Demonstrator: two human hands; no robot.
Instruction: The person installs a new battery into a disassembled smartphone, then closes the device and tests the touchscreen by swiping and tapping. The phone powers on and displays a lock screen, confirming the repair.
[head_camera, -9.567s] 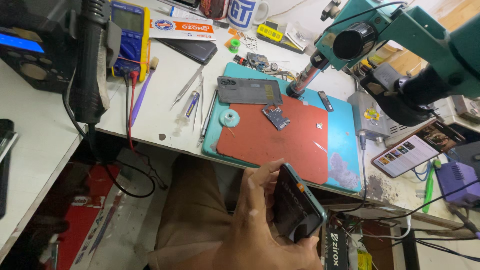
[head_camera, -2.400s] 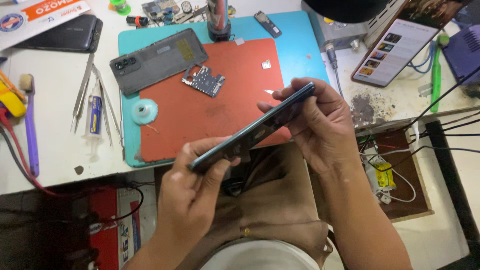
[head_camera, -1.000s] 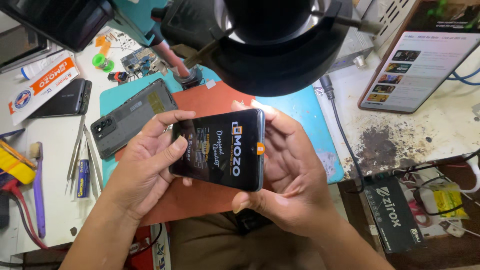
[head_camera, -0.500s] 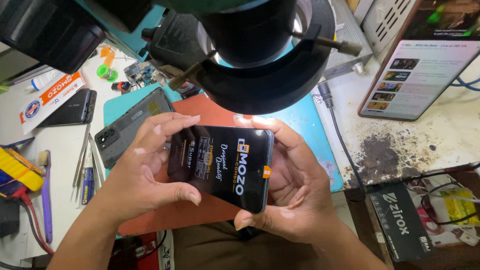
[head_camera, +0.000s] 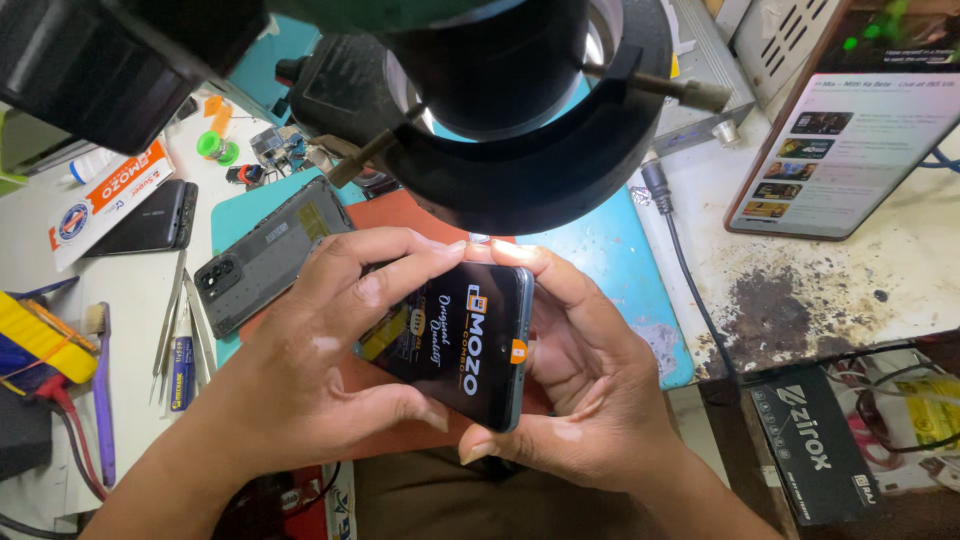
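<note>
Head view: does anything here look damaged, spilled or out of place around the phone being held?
Yes. The white bench top right of the blue mat has a dark, scorched-looking stain. A phone back shell lies askew across the mat's left edge. The left hand and right hand hold the black phone, which looks intact.

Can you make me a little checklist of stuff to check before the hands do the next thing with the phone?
1. Both hands on the phone: ok. Left hand covers its left side, right hand cups it from below.
2. Screen facing up: ok, its sticker shows.
3. Phone under the microscope: ok.
4. Red mat free under the hands: cannot tell, hands hide it.
5. Grey back cover out of the way: ok, it lies to the left.
6. Tweezers within reach: ok, on the bench beside the mat.
</note>
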